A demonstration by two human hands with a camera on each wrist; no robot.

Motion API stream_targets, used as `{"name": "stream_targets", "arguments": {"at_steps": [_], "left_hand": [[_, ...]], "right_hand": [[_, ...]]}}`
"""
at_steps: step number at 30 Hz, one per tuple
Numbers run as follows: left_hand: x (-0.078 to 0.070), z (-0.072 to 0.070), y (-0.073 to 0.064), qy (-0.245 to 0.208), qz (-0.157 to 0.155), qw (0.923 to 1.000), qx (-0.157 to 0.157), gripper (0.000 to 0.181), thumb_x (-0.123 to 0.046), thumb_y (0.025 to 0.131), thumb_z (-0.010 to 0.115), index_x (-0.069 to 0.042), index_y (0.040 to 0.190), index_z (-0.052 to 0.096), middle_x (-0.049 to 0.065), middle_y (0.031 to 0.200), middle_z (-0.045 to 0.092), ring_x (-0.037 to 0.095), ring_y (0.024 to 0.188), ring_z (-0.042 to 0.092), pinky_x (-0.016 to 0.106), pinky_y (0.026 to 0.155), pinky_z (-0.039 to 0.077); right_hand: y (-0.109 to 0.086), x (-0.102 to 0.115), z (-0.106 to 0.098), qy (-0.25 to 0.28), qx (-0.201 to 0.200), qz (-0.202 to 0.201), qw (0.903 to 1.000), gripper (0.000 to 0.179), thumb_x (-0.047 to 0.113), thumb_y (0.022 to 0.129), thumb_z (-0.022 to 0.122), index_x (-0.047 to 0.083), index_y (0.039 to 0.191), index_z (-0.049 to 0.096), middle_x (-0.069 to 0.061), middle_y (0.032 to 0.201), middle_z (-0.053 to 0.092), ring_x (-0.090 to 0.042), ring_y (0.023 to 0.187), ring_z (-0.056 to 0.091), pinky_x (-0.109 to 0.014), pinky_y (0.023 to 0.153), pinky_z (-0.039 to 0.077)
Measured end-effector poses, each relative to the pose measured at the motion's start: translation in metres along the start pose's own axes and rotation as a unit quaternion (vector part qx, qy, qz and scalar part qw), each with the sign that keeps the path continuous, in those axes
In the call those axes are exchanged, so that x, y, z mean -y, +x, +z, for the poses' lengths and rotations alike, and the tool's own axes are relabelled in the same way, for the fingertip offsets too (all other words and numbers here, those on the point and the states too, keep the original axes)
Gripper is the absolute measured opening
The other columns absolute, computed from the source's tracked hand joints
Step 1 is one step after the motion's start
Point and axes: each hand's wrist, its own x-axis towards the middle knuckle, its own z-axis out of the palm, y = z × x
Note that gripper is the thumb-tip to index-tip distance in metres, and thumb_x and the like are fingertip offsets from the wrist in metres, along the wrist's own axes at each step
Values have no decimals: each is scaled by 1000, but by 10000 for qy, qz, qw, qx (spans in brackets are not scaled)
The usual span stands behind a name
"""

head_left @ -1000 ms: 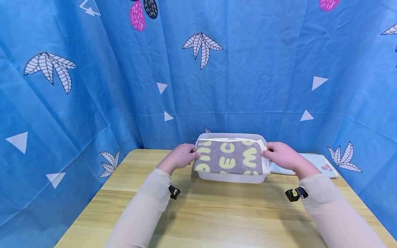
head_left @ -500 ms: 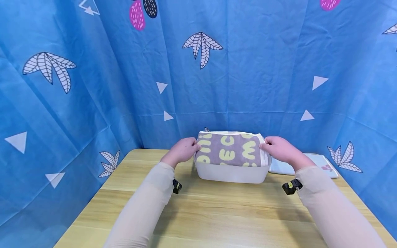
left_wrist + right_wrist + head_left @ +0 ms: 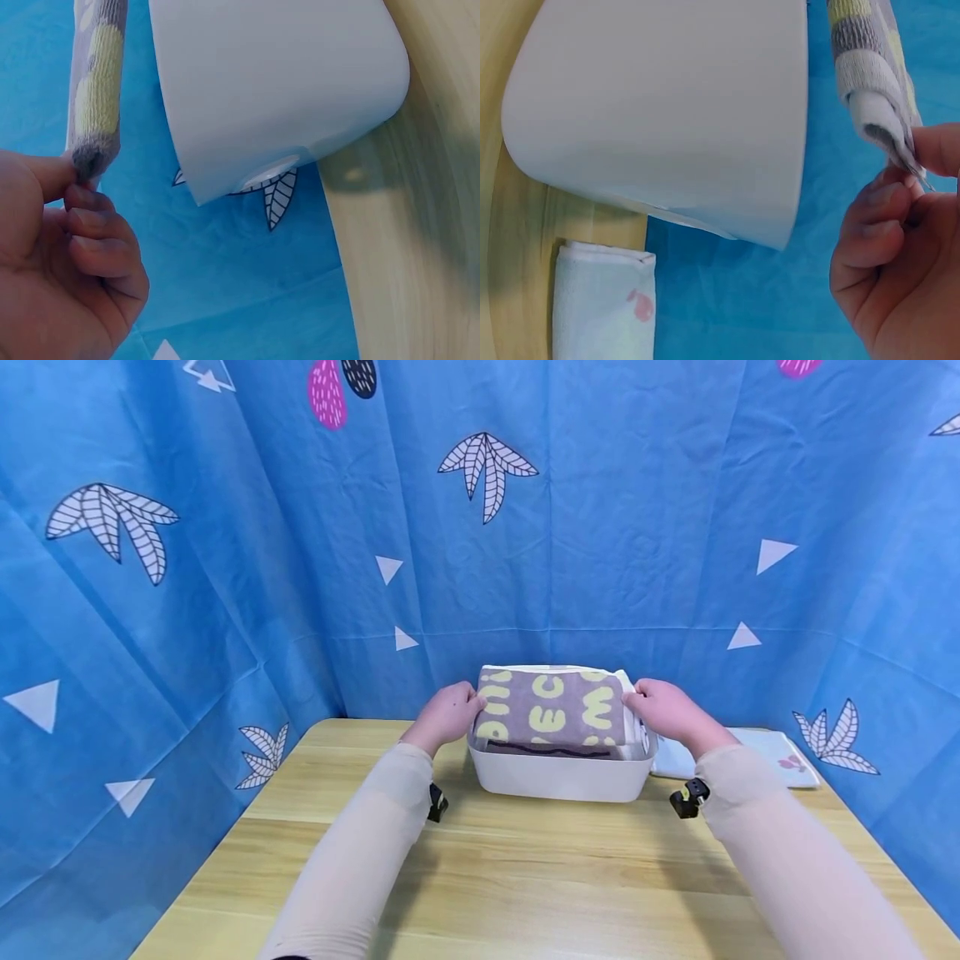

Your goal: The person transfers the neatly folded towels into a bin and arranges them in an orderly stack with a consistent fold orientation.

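Observation:
A folded purple-grey towel (image 3: pixel 558 706) with yellow letters and a white edge hangs between both hands, above a white plastic bin (image 3: pixel 566 777). My left hand (image 3: pixel 447 717) pinches its left corner between thumb and fingers; the left wrist view shows that grip on the towel (image 3: pixel 97 82) from the side. At the other end my right hand (image 3: pixel 667 708) pinches the white-edged corner, also plain in the right wrist view. Both wrist views show the towel apart from the bin's rim. Inside the bin a dark, wavy edge shows below the towel; what it belongs to is unclear.
A folded pale towel (image 3: pixel 772 758) with a pink motif lies on the wooden table (image 3: pixel 555 877), right of the bin. A blue patterned curtain (image 3: pixel 600 552) stands behind the table and along both sides.
Both hands have raised the lettered towel from within the bin to above its front rim. The bin and the pale towel have stayed in place.

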Motion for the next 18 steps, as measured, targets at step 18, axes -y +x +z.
{"name": "stream_targets", "arguments": {"at_steps": [18], "left_hand": [[-2, 10, 23, -140, -564, 9983, 51, 31, -36, 108, 46, -10, 97, 57, 8, 90, 60, 25, 84, 57, 39, 74, 46]], "right_hand": [[27, -7, 1, -201, 168, 289, 9992, 31, 29, 106, 41, 6, 85, 45, -10, 76, 44, -26, 68, 45, -39, 58, 43]]}}
